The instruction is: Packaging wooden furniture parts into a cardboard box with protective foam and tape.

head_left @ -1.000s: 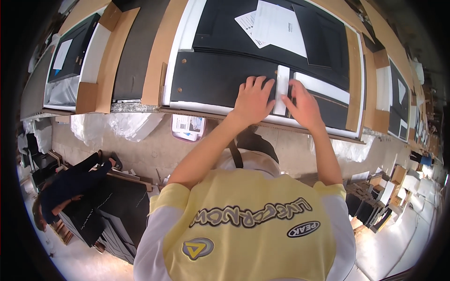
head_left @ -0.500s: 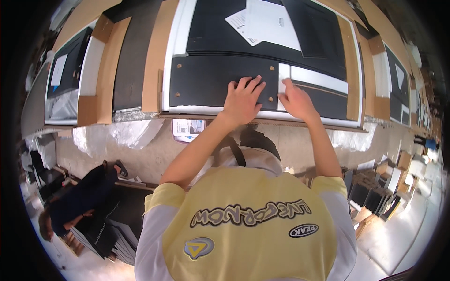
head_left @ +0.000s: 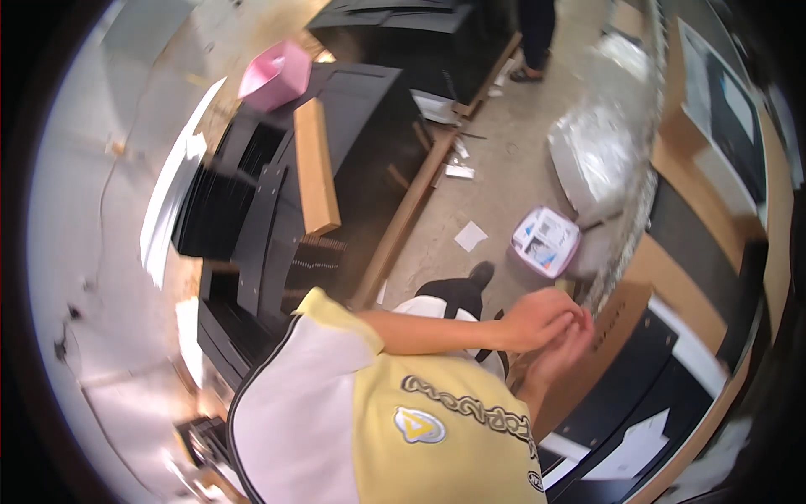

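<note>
My left hand (head_left: 539, 318) and my right hand (head_left: 561, 349) meet in front of my body, fingers curled in against each other. Anything between them is hidden or too small to name. Beside my right hand is the cardboard flap (head_left: 622, 319) of an open carton. In that carton lie black panels (head_left: 623, 388) with small holes, edged by white foam (head_left: 687, 346). White sheets of paper (head_left: 635, 449) rest on the panels. Neither hand touches the panels.
A lidded tub (head_left: 546, 242) and a paper scrap (head_left: 471, 236) lie on the floor near clear plastic wrapping (head_left: 598, 151). Stacked black panels (head_left: 361, 105) at left carry a long cardboard box (head_left: 316, 168) and a pink bin (head_left: 275, 77). Another person's leg (head_left: 537, 38) stands farther off.
My view has swung left, so the carton now sits at lower right. Both hands have left the black panel and foam and come together.
</note>
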### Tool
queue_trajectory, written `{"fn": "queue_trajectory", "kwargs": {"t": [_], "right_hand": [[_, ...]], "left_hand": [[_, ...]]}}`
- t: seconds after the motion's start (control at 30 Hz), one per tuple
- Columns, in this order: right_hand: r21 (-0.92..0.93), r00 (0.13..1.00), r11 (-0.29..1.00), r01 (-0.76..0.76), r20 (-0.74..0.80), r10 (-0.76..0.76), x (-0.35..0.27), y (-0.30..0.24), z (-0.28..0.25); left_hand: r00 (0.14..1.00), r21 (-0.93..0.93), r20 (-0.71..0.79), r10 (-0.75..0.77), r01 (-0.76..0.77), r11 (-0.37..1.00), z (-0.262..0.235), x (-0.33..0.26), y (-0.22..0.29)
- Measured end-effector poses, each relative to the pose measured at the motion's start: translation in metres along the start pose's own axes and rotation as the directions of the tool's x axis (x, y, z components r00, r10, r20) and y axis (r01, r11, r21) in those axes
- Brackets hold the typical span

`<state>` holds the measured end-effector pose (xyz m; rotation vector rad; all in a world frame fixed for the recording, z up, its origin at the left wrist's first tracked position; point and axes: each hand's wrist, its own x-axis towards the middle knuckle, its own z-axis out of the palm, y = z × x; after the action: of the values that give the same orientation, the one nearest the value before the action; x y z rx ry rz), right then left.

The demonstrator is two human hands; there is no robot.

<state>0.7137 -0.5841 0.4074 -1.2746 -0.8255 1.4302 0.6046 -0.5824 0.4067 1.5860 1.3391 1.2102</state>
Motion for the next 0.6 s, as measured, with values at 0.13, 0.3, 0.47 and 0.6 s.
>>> {"fn": "queue_trajectory", "kwargs": {"t": [0.13, 0.3, 0.47, 0.6], "right_hand": [[0.2, 0.419, 0.551, -0.81, 0.855, 0.307, -0.006, 0.059, 0.129], [-0.36, -0.053, 0.668, -0.651, 0.9, 0.432, -0.082, 0.085, 0.282], [-0.75, 0.215, 0.641, -0.162, 0.607, 0.765, -0.127, 0.265, 0.427], [-0.866, 0.347, 0.498, -0.047, 0.453, 0.821, -0.138, 0.367, 0.514]], "left_hand": [[0.886, 0.328, -0.46, 0.065, 0.102, 0.939, -0.105, -0.067, -0.04], [0.316, 0.161, -0.946, -0.071, 0.649, 0.744, -0.273, -0.227, -0.111], [-0.18, 0.048, -0.958, 0.225, 0.67, 0.741, -0.494, -0.378, -0.076], [0.028, 0.314, -0.826, 0.563, 0.852, 0.419, -0.715, -0.422, -0.007]]}}
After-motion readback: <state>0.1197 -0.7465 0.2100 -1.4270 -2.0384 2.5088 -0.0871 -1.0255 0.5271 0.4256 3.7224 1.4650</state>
